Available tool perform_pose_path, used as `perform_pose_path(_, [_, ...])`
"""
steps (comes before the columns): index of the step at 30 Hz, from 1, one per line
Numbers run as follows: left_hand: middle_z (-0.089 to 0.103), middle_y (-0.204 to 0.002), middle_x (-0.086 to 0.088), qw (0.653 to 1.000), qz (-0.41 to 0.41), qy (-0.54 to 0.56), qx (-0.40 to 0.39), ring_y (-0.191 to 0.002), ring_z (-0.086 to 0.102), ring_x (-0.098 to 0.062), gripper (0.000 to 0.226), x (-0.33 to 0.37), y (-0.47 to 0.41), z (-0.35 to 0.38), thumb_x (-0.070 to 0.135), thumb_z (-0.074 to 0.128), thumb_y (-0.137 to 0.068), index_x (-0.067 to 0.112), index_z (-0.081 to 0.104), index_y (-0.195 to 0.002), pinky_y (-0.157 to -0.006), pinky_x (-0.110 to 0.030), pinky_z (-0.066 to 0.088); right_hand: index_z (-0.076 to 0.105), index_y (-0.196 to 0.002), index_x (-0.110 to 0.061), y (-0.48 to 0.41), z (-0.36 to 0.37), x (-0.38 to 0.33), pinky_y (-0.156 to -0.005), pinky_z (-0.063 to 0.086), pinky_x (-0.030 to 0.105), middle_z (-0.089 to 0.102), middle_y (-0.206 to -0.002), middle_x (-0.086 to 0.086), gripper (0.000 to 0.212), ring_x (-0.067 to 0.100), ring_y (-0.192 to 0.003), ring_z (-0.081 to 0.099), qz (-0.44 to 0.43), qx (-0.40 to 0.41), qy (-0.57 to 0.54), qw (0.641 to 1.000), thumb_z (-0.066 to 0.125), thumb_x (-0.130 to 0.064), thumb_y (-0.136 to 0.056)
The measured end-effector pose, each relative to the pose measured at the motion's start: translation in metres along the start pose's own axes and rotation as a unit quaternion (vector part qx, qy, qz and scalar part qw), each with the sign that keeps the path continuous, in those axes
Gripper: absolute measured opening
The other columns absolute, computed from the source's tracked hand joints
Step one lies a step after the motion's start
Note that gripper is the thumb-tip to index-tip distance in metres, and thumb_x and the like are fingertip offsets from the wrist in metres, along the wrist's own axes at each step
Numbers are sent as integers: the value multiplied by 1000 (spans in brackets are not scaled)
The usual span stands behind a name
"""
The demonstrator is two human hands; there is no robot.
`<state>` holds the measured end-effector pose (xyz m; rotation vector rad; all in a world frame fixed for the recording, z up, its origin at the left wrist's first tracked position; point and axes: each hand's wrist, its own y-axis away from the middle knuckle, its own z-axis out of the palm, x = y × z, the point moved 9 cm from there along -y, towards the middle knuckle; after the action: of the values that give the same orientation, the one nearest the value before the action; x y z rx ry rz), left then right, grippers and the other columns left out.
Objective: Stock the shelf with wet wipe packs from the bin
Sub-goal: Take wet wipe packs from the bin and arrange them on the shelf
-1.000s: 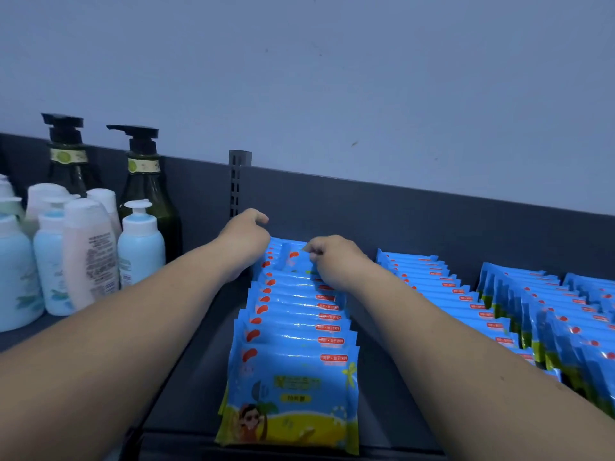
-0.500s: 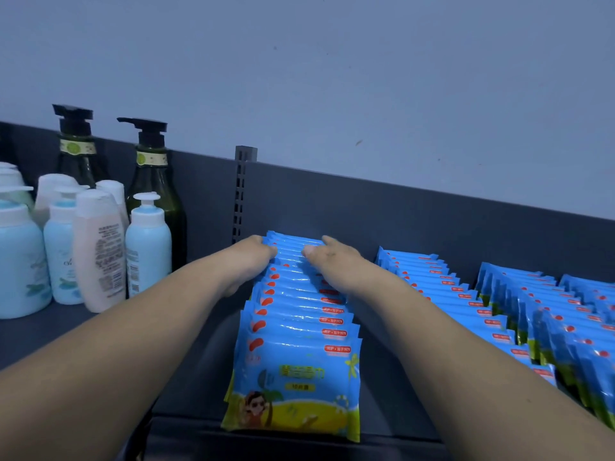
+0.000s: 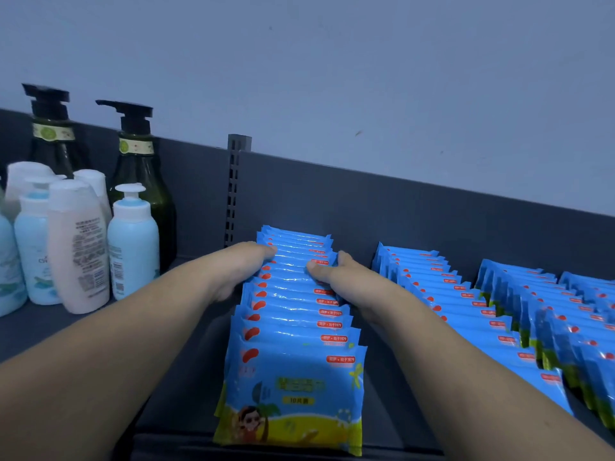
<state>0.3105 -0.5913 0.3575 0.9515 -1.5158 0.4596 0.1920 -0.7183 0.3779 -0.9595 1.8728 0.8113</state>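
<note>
So my left grip and right grip were clamped on the row of wet wipe packs from either side. The left fingers curled against the left edges, and the right thumb lay over the tops with the fingers wrapped round the right edges. Both sat about level with each other, up in the back half of the row, so neither was really nearer. The row's long axis ran straight away from me, from the front pack at the shelf lip toward the back panel, with the packs leaning on each other like tiles. I reckon any squaring up had to go along that line, pushing back or pulling forward, not sideways. I couldn't tell if the rear pack touched the panel. The shelf was smooth dark metal, so the packs should slide easily enough. To the left there was a decent bare strip before the lotion bottles and the pump bottles behind them. On the right the gap to the neighbouring rows was narrower, so that's the side I'd watch. The bin wasn't in view at all.
</note>
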Motion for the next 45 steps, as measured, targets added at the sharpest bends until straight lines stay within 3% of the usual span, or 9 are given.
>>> perform_pose_path(3, [63,-77,-6,997,30,-62,39,-58,58,-19,29,15,-6,-9,29,47,-94,14,46,-119,-54,-26,46,28,-113,-30,-11,-6,-5,-90,55,41,59,-93,-10,41,18,-91,69,-16,28,7,999,61,-40,-91])
perform_pose_path(11, [64,-104,-7,993,43,-110,0,-91,68,-29,54,26,-26,1,32,47,-93,26,25,-142,-86,-45,55,12,-152,-25,-36,1,-20,-97,50,40,54,-130,0,70,21,-104,65,-8,11,105,994,48,-46,-96])
perform_pose_path(14, [67,-103,-12,993,46,-107,-3,-88,70,-34,61,24,-30,2,36,51,-81,27,29,-138,-81,-51,56,22,-147,-23,-38,6,-22,-96,51,41,59,-108,-5,58,21,-100,67,-13,-10,107,994,47,-42,-98])
perform_pose_path(19, [55,-128,-2,995,54,-89,1,-93,62,-21,78,27,-23,-4,44,47,-93,30,-2,-152,-86,-35,50,4,-154,-27,-32,-5,-24,-105,44,38,41,-148,-3,76,18,-117,57,-27,26,100,994,46,-52,-96])
perform_pose_path(23, [21,-157,4,994,66,-87,-4,-137,35,-19,94,30,-5,-13,63,53,-81,31,0,-152,-113,-38,29,33,-139,-24,0,-18,-27,-67,43,2,52,-98,-17,42,-2,-83,52,-42,30,114,992,41,-41,-102])
perform_pose_path(30, [23,-156,12,993,68,-77,-54,-141,31,-17,113,21,56,-3,77,63,-52,43,14,-148,-117,-40,23,41,-135,-34,64,-4,-24,-81,44,15,53,-129,-16,43,0,-97,57,-66,1,147,987,43,-53,-96])
perform_pose_path(34, [54,-111,26,990,98,-62,-86,-109,54,0,44,11,93,4,59,65,-79,39,45,-113,-108,-28,29,33,-145,-32,98,4,-21,-95,33,17,44,-141,-17,55,6,-124,49,-96,-14,165,982,44,-55,-96])
perform_pose_path(38, [41,-144,23,981,79,-133,-120,-135,37,-8,126,-13,113,0,63,88,-40,37,23,-145,-116,-40,20,43,-131,-40,120,8,-2,-103,41,24,58,-124,-22,44,1,-109,60,-91,-37,139,985,57,-50,-91])
perform_pose_path(45, [62,-117,0,980,73,-163,-83,-109,58,-18,71,-31,143,25,-8,70,-75,30,28,-117,-96,-33,48,25,-146,-30,137,32,15,-87,43,20,53,-104,-18,88,9,-101,57,-86,-52,233,967,80,-25,-77])
